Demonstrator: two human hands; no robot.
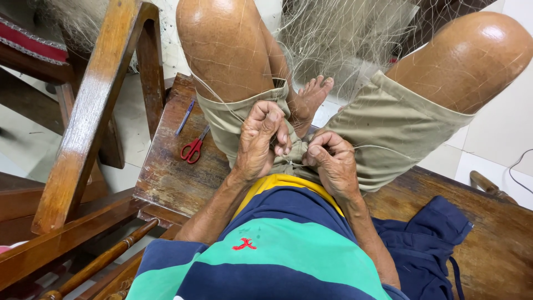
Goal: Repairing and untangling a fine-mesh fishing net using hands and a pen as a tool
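While both my left hand (pixel 260 141) and right hand (pixel 332 161) pinch fine fishing net (pixel 344 44) mesh, I judge that overpulling could snap a strand.

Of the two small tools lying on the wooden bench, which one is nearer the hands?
The red-handled scissors; the blue pen lies farther up the bench, away from the left hand.

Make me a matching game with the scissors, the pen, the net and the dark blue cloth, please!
Things:
1. scissors
2. pen
3. net
4. dark blue cloth

Descriptions:
A. pale thin mesh spread over the knees
B. crumpled on the bench by the right arm
C. red handles, on the bench
D. slim and blue, lying just beyond the scissors

Pairs: 1-C, 2-D, 3-A, 4-B
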